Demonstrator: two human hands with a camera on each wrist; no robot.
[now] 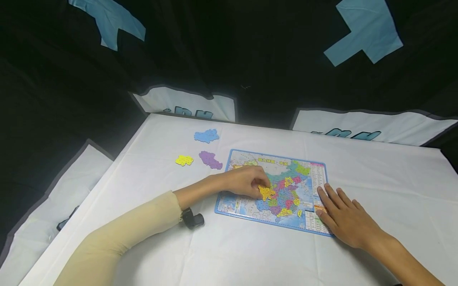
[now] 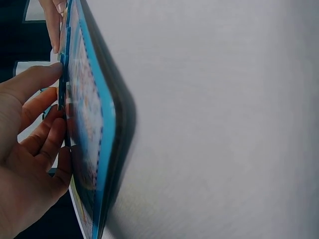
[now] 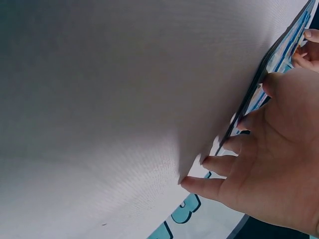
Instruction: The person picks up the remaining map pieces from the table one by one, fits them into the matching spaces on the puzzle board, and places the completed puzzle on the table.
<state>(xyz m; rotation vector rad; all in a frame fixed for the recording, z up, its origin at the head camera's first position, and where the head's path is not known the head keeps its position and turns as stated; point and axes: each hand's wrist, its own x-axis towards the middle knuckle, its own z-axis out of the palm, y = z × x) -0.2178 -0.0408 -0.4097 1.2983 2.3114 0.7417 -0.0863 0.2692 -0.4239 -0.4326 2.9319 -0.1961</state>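
Note:
A blue-rimmed map puzzle board [image 1: 243,206] of China lies flat on the white table, most of its coloured pieces in place. Between thumb and fingers, my left hand [image 1: 247,180] pinches an orange-yellow puzzle piece [image 1: 266,193] over the board's middle left. The left wrist view has this hand [image 2: 35,144] at the board's surface, with the piece seen only edge-on. My right hand [image 1: 348,216] rests with spread, fairly straight fingers on the board's right edge. In the right wrist view, that hand's fingers [image 3: 204,186] reach past the edge onto the cloth.
Left of the board lie three loose puzzle pieces: a blue one [image 1: 206,136], a purple one [image 1: 210,159] and a yellow one [image 1: 184,160]. A white cloth [image 1: 250,254] covers the table. Black curtain [image 1: 222,51] with blue patches hangs behind it.

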